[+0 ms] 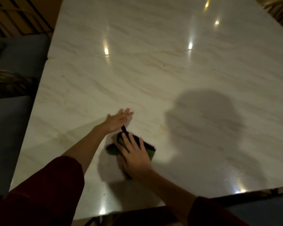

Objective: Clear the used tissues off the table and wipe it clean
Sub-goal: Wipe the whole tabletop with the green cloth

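A pale marble table point(153, 70) fills most of the view. My right hand point(134, 155) presses flat on a crumpled green cloth with black trim point(151, 150) near the table's front edge. My left hand point(118, 119) rests flat on the marble just beyond and left of the cloth, fingers together and stretched out, holding nothing. A faint yellowish stain point(163, 127) lies on the marble to the right of the cloth. No tissues show anywhere on the table.
Blue cushioned seats point(15, 51) line the table's left side, with a dark basket-like thing point(8, 84) between them. Small crumbs or droplets point(237, 175) speckle the marble at the front right. Ceiling lights reflect on the glossy top.
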